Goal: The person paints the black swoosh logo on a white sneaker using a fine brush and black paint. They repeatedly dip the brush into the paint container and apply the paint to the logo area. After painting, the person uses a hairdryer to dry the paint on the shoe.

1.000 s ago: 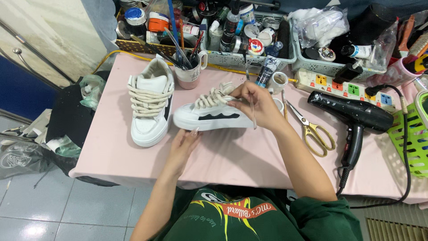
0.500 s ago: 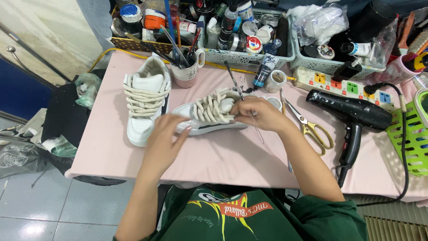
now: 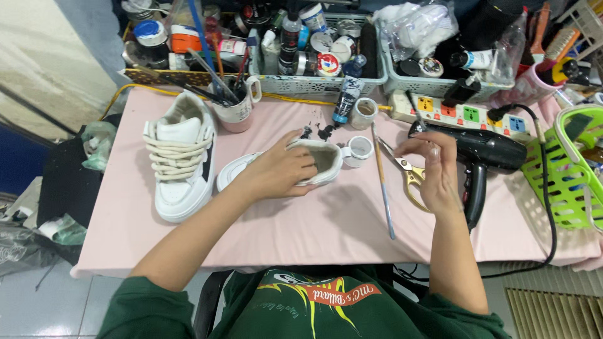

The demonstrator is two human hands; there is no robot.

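The left hand lies curled over a white sneaker near the middle of the pink surface, fingers closed around its upper and heel opening, the toe pointing toward nine o'clock; the right hand hovers at three o'clock of that shoe, fingers loosely bent and part open, gripping nothing that can be made out, just above gold-handled scissors; a thin paintbrush lies between the hands, running from twelve to six o'clock; a second white sneaker with cream laces stands at nine o'clock, well apart from the held one; a black hair dryer rests at three o'clock beside the right hand; a small white cup sits just beside the held shoe's heel; a mug of brushes stands at eleven o'clock.
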